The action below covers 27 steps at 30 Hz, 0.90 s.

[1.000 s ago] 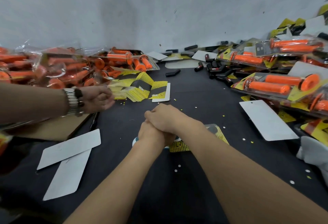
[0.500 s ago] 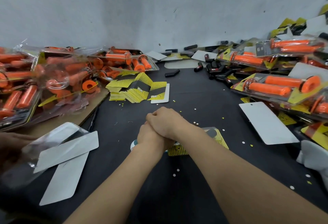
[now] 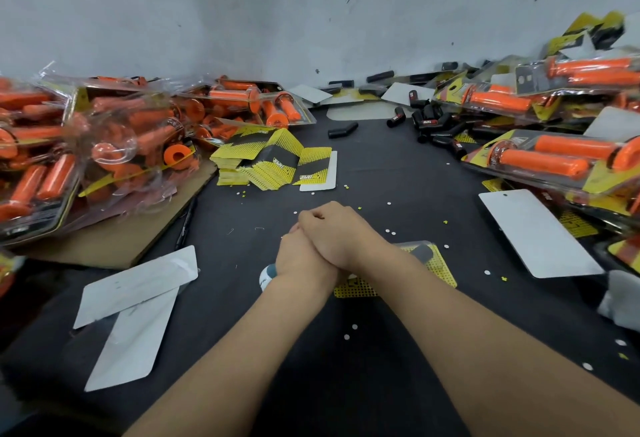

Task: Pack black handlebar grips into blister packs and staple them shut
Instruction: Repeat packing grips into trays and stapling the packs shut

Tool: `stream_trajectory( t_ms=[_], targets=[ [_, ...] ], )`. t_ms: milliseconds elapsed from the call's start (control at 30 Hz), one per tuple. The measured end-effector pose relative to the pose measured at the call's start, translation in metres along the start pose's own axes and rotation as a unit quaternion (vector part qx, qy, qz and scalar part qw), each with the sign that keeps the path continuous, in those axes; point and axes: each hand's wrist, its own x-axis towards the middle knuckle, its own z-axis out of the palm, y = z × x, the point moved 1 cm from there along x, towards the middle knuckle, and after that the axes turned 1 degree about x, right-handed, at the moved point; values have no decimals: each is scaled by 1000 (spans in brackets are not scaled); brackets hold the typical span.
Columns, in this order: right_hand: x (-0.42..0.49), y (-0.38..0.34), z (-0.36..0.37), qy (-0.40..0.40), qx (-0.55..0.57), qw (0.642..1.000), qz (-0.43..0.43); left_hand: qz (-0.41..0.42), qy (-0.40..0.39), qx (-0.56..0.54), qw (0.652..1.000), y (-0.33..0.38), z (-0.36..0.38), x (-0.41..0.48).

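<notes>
My left hand grips a stapler whose white and teal end sticks out beneath the wrist. My right hand lies on top of the left, fingers curled over it, both bearing down. Under them sits a clear blister pack on a yellow dotted card, with a black handlebar grip inside it; most of the pack is hidden by my arms. Loose black grips lie in a heap at the back right. One more black grip lies alone near the back centre.
Packs of orange grips are piled at the left on a cardboard sheet and at the right. A stack of yellow cards lies ahead. White card backs lie at the right and left.
Another person's arm, reaching in from the left, has pulled back out of view, leaving a clear blister shell on the left white cards. My stacked hands have barely moved.
</notes>
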Motion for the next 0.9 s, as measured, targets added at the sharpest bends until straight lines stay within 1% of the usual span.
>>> stream_trajectory(
  t_ms=[167, 267, 333, 400, 467, 533, 567, 633, 700, 767, 833, 900],
  targets=[
    [-1, -2, -3, 9, 16, 1000, -6, -21, 5, -85, 996, -3, -6, -2],
    [-6, -6, -5, 15, 24, 999, -17, -8, 13, -63, 998, -4, -8, -4],
    [-11, -10, -5, 30, 18, 999, -41, 11, 23, -40, 999, -6, -8, -6],
    [-18, -14, -8, 64, 30, 994, -79, 10, 31, -65, 997, -8, -9, -6],
    [-27, -12, -16, 124, 24, 985, -122, 4, 39, -116, 992, -10, -10, -3],
    [-39, -4, -27, 175, -36, 972, -149, 5, 40, -159, 986, -11, -13, 2],
    [-45, 2, -32, 184, -71, 968, -154, -1, 37, -198, 979, -13, -14, 5],
    [-56, 17, -37, 166, -149, 964, -145, -6, 22, -290, 957, -16, -17, 11],
    [-65, 33, -38, 120, -241, 956, -117, 3, 9, -344, 939, -17, -19, 13],
    [-70, 45, -37, 69, -308, 944, -92, 1, -5, -386, 923, -19, -19, 14],
    [-72, 51, -39, 27, -348, 933, -87, 8, -23, -394, 919, -20, -18, 16],
    [-71, 53, -43, 16, -354, 931, -90, 26, -34, -384, 922, -21, -19, 19]
  ],
)
